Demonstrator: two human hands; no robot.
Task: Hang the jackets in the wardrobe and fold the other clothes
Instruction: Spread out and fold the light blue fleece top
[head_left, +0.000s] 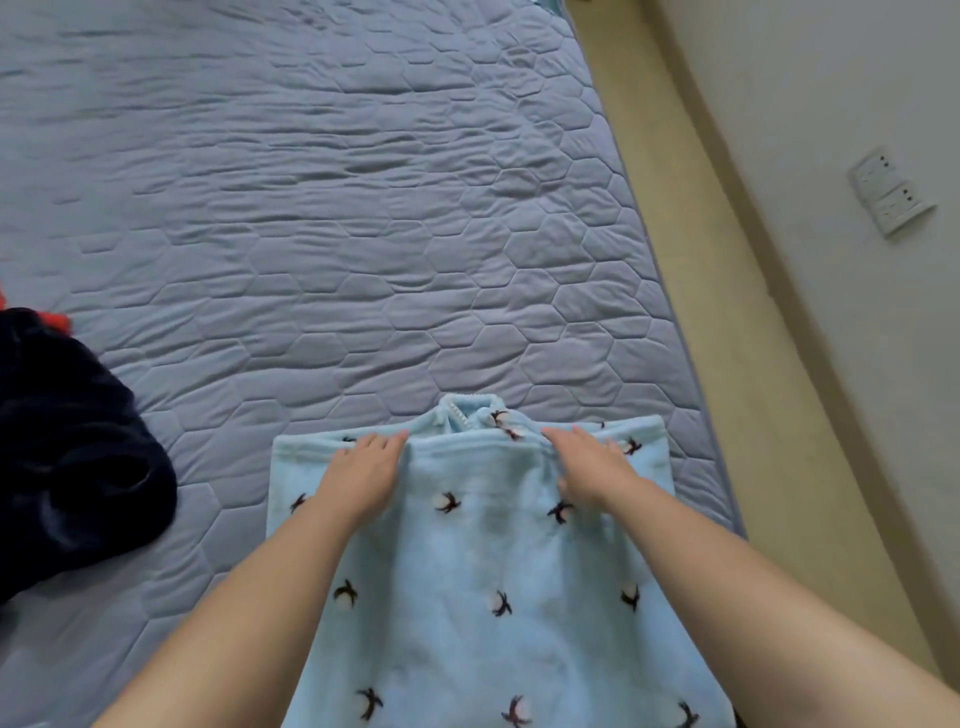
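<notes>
A light blue fleece garment (467, 571) with small dark bird motifs lies on the bed at the lower middle, its collar with a white zip at the far end. A fold edge runs across it near the collar. My left hand (363, 473) rests flat on that fold at the left, fingers straight. On the right side of the fold lies my right hand (587, 462), fingers extended on the fabric and thumb tucked at the edge. A dark navy garment (67, 457) is heaped at the left edge, with a bit of red cloth (57, 322) behind it.
The bed carries a grey-blue quilted cover (311, 208) with a hexagon pattern, wide and bare beyond the garment. Along the right runs the beige bed frame (701, 260), then a white wall with a socket plate (888, 192).
</notes>
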